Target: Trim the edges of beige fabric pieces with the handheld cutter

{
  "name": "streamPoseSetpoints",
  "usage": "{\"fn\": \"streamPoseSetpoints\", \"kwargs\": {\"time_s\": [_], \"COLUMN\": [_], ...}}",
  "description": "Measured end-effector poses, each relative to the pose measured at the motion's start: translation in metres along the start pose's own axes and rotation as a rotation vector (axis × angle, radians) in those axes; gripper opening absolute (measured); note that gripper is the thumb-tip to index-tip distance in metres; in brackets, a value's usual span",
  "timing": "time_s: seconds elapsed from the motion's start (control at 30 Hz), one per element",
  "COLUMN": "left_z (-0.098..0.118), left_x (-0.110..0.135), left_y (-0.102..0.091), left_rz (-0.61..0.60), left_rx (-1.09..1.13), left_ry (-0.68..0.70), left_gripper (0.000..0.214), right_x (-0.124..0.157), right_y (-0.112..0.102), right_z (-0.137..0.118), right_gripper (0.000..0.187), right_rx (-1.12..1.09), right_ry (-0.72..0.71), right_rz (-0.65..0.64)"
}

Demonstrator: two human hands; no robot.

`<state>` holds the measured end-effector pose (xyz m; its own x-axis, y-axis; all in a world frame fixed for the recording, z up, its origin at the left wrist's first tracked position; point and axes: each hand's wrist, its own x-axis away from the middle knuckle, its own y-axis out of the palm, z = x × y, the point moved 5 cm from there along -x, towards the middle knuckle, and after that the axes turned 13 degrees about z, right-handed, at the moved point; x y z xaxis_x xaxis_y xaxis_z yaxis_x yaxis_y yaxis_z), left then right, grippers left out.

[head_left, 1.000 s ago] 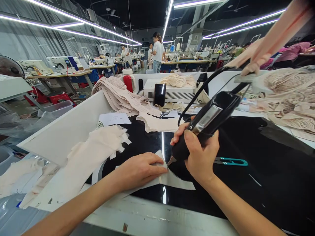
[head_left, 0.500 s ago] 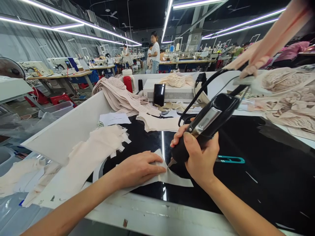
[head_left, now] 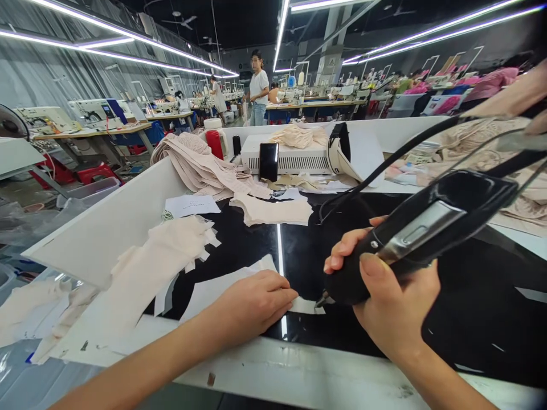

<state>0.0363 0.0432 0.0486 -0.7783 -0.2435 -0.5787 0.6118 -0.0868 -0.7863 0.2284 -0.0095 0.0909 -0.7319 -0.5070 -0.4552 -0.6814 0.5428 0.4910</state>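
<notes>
My left hand [head_left: 252,304] lies flat, fingers together, pressing a pale fabric piece [head_left: 213,287] onto the glossy black tabletop [head_left: 470,307]. My right hand [head_left: 384,296] is wrapped round the black handle of a corded cutting tool [head_left: 427,225]. The tool's metal tip points down and left and touches the fabric edge just right of my left fingertips. Its black cable [head_left: 384,165] runs up to the right.
A stack of cut beige pieces [head_left: 141,273] lies at the left by a white side wall [head_left: 115,222]. More fabric piles, a white box [head_left: 294,156], a phone [head_left: 269,161] and a red bottle [head_left: 215,142] sit behind. People stand among sewing machines far back.
Both hands and the tool have drawn nearer to the table's front edge and to the camera. The teal snips seen earlier beside my right hand are now out of sight.
</notes>
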Motion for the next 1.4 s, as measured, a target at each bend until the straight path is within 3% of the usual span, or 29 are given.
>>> {"fn": "streamPoseSetpoints", "kwargs": {"time_s": [0.37,0.77,1.1,1.4], "left_z": [-0.005,-0.002,0.002,0.002], "left_x": [0.015,0.015,0.017,0.016], "left_y": [-0.004,0.003,0.009,0.005], "left_rz": [-0.005,-0.021,-0.056,-0.002], "left_rx": [0.031,0.083,0.087,0.057], "left_ry": [-0.010,-0.036,-0.065,-0.056], "left_gripper": [0.028,0.020,0.024,0.023], "right_x": [0.004,-0.001,0.000,0.000], "right_y": [0.002,0.023,0.022,0.034], "right_z": [0.003,0.005,0.008,0.017], "right_gripper": [0.042,0.041,0.036,0.036], "right_rx": [0.003,-0.043,-0.012,-0.046], "right_ry": [-0.017,-0.002,-0.010,-0.007], "right_rz": [-0.020,-0.020,-0.049,-0.070]}}
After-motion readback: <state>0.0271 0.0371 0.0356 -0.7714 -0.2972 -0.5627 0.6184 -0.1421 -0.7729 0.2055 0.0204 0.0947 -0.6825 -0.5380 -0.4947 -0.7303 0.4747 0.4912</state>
